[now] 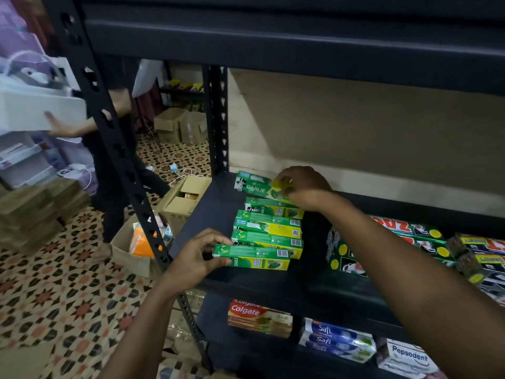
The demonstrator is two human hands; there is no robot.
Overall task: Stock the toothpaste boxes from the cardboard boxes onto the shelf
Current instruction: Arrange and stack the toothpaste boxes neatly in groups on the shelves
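On the matte black shelf, the left hand pinches the nearest glossy green carton. The right hand grips the farthest carton, at twelve o'clock, with curled fingers.

We've got a row of green-and-yellow Darlie toothpaste cartons lying flat, front to back, on the black metal shelf. The front carton sits near the edge and the rearmost carton is tilted. An open brown cardboard box is on the floor to the left.
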